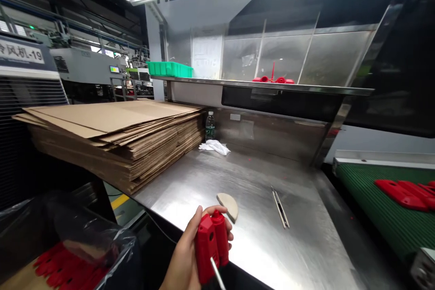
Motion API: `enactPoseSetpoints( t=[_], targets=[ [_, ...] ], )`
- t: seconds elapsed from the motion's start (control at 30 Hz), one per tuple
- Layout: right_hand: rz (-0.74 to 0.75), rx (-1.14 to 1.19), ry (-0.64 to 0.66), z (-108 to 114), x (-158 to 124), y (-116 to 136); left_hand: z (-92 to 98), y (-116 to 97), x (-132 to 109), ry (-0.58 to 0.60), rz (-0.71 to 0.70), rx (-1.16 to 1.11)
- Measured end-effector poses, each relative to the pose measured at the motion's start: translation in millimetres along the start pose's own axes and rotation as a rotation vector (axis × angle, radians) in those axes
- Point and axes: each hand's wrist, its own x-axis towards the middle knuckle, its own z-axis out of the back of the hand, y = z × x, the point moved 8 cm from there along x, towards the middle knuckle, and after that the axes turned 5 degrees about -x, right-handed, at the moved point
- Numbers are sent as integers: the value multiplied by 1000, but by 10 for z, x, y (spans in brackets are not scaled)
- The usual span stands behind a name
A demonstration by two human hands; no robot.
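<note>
My left hand (190, 253) is closed around a red plastic part (206, 249), with its thumb along the left side and its fingers wrapped behind on the right. The part has a flat, angular body with a dark round hole, and a ribbed cylinder (221, 240) stands beside that body. From the bottom edge a thin, pale metal rod or blade (217, 273) reaches up, its tip at the face of the red part. Whatever holds this tool is out of frame, and my right hand does not show. Just beyond my fingers, a beige quarter-round pad (229, 206) lies on the steel table (258, 253).
Slim tweezers-like tools (280, 208) lie right of the pad. Stacked cardboard (163, 145) fills the left side, near white gloves (215, 147) and a bottle (210, 126). A lined bin (129, 253) holds red parts; more ride the green conveyor (367, 195). A shelf (238, 84) crosses the back.
</note>
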Motion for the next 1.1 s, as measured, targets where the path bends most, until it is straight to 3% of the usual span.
enactPoseSetpoints(
  t=[0.1,0.2,0.3,0.43,0.6,0.7,0.77,0.87,0.97,1.03,1.1],
  targets=[
    [70,16,-25,-176,108,126,-15,-33,-28,93,28,63],
    [248,56,-72,-265,148,284,43,-80,-49,116,29,112],
    [373,104,-138,-261,153,349,82,-91,-60,127,45,113],
    [409,130,-204,-209,136,360,35,-134,-56,165,44,31],
    [262,-150,-185,-479,99,673,122,-213,40,100,82,-223],
    [92,-442,-168,-649,84,896,216,-231,100,58,107,-339],
    [81,-619,-136,-661,85,947,222,-243,115,68,104,-342],
    [349,-576,-40,-558,86,895,141,-222,109,137,144,-261],
    [587,-391,44,-300,92,744,-9,-149,86,308,251,-42],
    [635,-264,122,-97,114,659,-68,-102,74,405,328,122],
    [531,-167,204,152,126,511,-86,-91,78,456,377,316]
  ],
)
